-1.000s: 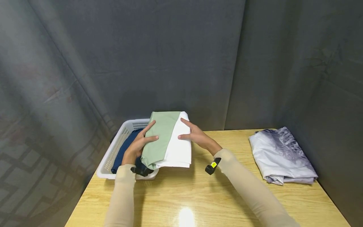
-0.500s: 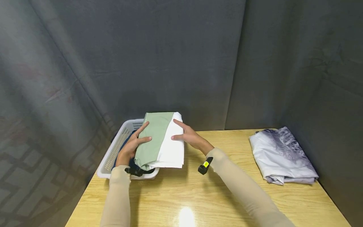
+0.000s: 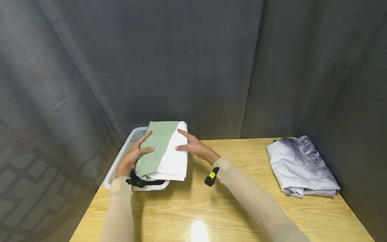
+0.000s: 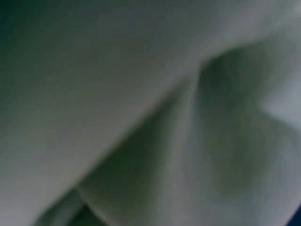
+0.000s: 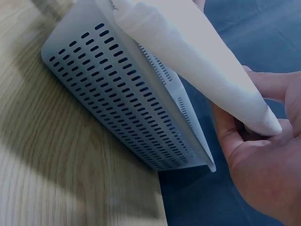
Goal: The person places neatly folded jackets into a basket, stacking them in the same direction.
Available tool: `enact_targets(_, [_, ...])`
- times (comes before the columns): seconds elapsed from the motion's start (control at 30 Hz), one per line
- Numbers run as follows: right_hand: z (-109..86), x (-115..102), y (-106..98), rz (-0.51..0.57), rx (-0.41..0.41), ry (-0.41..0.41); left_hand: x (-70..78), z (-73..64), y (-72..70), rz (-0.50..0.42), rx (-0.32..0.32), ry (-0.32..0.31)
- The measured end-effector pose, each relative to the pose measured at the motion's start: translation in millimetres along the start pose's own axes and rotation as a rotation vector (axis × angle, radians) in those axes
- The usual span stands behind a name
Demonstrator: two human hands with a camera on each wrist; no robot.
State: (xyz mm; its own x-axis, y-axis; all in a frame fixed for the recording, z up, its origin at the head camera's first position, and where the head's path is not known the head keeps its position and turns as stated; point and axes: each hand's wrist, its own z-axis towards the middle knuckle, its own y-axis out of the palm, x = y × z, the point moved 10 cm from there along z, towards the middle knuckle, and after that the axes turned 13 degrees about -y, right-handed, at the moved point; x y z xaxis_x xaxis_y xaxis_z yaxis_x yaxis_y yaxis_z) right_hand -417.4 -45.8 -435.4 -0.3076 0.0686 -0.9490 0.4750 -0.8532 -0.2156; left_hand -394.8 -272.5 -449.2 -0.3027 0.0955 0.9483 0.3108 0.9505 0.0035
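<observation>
A folded cloth (image 3: 164,148), part pale green and part white, is held tilted over the white plastic basket (image 3: 112,171). My left hand (image 3: 133,156) grips its green left side, thumb and a finger on top. On the white right side, my right hand (image 3: 195,146) has its thumb above the edge. The right wrist view shows fingers beneath the white edge (image 5: 202,61) and the thumb on the other side, with the perforated basket wall (image 5: 113,89) below. The left wrist view holds only blurred pale green folds (image 4: 188,155). Most of the basket's inside is hidden.
A folded white and grey-purple printed cloth (image 3: 302,168) lies at the right of the wooden table (image 3: 229,215). Grey curtains (image 3: 193,67) stand behind and at both sides. The basket sits at the table's far left edge.
Both hands have carried the green-and-white cloth left, further over the basket. It now covers the navy cloth seen in the basket before. The printed cloth has stayed put.
</observation>
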Motion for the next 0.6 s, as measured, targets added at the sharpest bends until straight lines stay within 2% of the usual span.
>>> enact_targets(0.27, [5.3, -7, 18, -0.003, -0.043, -0.010, 2.1, -8.9, -17.5, 0.083, 0.036, 0.021])
enact_targets(0.6, [14.9, -6, 35, 0.051, -0.047, 0.004, 0.7, -17.2, -36.8, 0.097, 0.061, -0.035])
